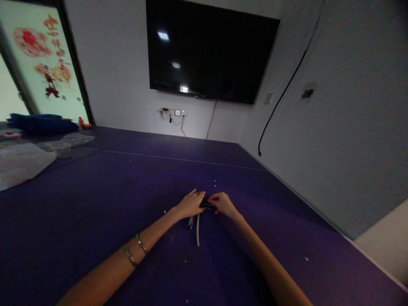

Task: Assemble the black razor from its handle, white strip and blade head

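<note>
Just below the middle of the frame: left hand (190, 205) and right hand (224, 204) meeting over a small dark object (206, 204), fingertips of both pinched on it from either side. Too small and dim to identify beyond a black, compact shape. Hanging from under the left hand toward the lower middle of the frame, a thin white cord (198, 229) and a short dark strip (190, 222) beside it, both lying on the purple tabletop (95, 221).

Probably light, judging from the easy two-finger pinch on each side; the dark piece likely rigid, the white cord limp and free to trail or snag. Best hold looks to be on the dark body itself, not on the cord, since a pull there would only bend it. Small size means easy to fumble.

Bracelets (135, 250) on the left wrist. Black screen (210, 51) at upper centre on the wall; crumpled plastic (22, 163) at the left edge.
</note>
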### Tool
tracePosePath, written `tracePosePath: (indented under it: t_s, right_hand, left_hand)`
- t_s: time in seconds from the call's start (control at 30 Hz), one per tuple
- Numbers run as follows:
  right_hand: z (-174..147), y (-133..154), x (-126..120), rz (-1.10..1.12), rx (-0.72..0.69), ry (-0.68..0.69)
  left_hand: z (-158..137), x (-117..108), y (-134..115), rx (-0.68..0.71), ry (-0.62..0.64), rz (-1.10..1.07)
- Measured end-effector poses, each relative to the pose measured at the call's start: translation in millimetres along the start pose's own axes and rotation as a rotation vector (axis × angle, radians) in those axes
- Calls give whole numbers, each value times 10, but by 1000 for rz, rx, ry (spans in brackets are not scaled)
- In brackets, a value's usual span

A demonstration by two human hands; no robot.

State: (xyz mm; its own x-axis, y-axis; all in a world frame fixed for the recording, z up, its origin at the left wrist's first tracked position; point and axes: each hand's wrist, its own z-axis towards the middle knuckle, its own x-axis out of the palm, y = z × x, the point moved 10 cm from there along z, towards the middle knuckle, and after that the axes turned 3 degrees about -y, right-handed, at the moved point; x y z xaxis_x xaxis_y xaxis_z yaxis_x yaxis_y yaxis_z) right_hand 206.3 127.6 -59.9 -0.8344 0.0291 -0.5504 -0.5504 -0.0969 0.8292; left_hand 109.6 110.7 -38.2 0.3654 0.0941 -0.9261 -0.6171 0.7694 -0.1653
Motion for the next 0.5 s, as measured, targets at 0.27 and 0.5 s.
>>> tracePosePath:
  t_s: [0.27, 0.5]
  right_hand:
    - [-1, 11, -3, -81, -34, 8]
    - [14, 26, 18, -88, -126, 26]
  left_hand:
    - [-6, 1, 3, -12, 17, 9]
    - [-9, -11, -17, -16, 29, 16]
